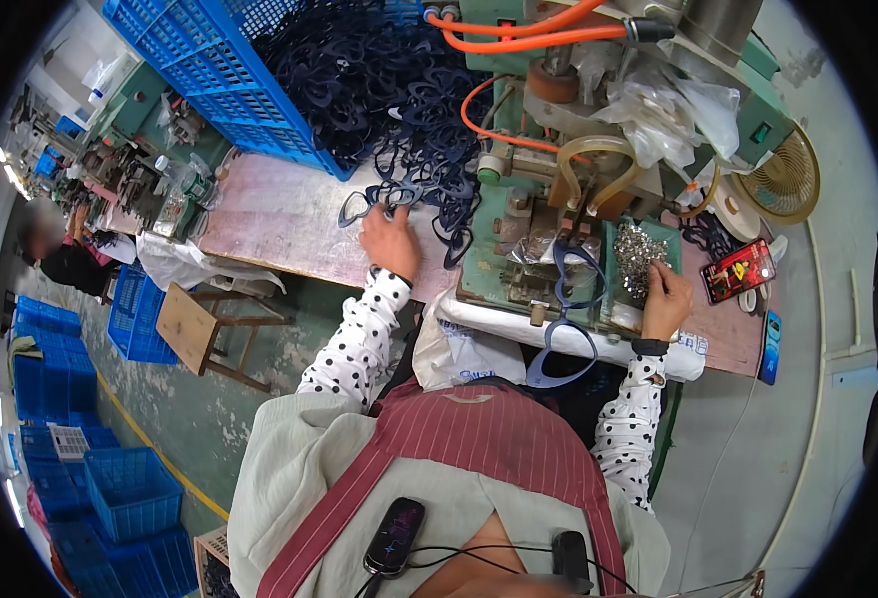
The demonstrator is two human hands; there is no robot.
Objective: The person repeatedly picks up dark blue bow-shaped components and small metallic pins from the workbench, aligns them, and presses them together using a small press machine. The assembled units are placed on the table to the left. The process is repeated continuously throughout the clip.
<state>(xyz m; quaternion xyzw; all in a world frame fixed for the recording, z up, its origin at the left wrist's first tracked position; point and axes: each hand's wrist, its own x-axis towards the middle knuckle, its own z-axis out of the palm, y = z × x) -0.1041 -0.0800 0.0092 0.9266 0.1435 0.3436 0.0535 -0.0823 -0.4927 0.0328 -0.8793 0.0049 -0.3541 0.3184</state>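
My left hand (391, 244) reaches to the near edge of a heap of dark blue plastic eyeglass frames (369, 75). Its fingers close on one eyeglass frame (352, 209) at the heap's edge. At the right, my right hand (666, 302) has its fingertips pinched together over a pile of tiny shiny metal parts (638, 251); anything between them is too small to make out. Between my hands, another blue eyeglass frame (563, 377) stands at the front of the green bench machine (489, 269), its lower lens ring hanging over the edge toward my lap.
A blue plastic crate (250, 95) is tipped beside the heap. Orange air hoses (529, 40) and plastic bags (673, 110) hang about the machine. A phone (738, 271) and a fan (780, 171) are at right. A wooden stool (195, 324) and blue crates (130, 488) stand left; a person sits beyond.
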